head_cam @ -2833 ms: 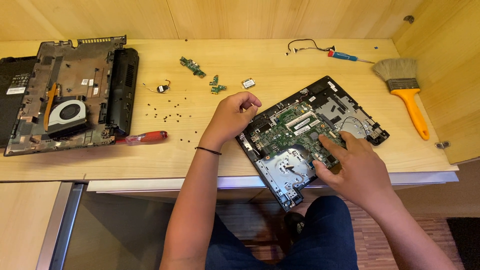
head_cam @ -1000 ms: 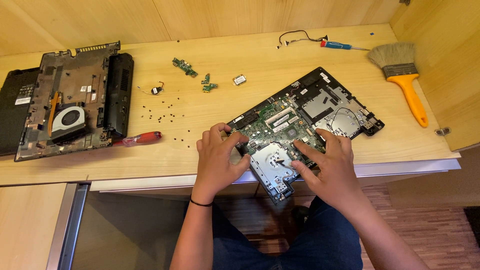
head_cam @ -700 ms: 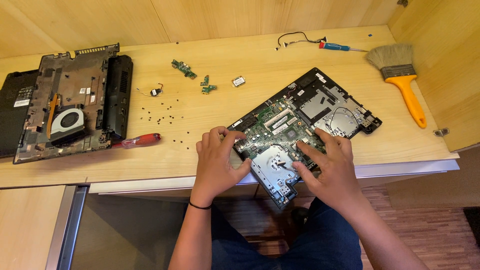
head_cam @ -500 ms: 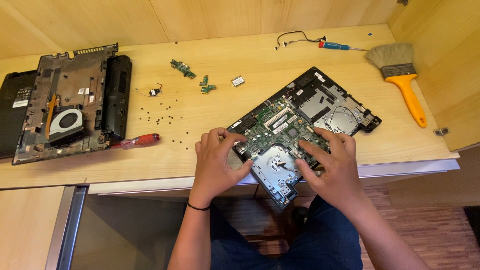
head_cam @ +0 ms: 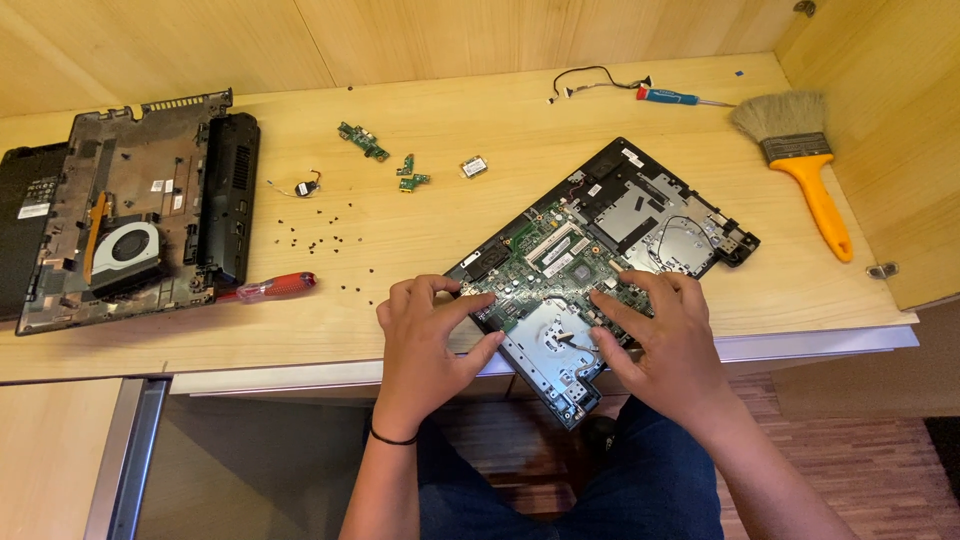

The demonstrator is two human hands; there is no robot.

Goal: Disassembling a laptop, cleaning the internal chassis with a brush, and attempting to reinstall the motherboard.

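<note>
A single camera, worn on the person's head, looks steeply down and forward over the counter (head_cam: pixel 450 230) from just above it. It faces the wooden back wall (head_cam: pixel 450 40), which fills the top edge, and a side wall (head_cam: pixel 880 150) closes the right. The near counter edge crosses the lower middle; below it show the person's lap and the floor. Both forearms enter from the bottom, the left hand (head_cam: pixel 425 345) and right hand (head_cam: pixel 670 340) near and central. No second view.

Left hand (head_cam: pixel 425 340) and right hand (head_cam: pixel 665 340) both press on the opened laptop base (head_cam: pixel 600 270)
</note>
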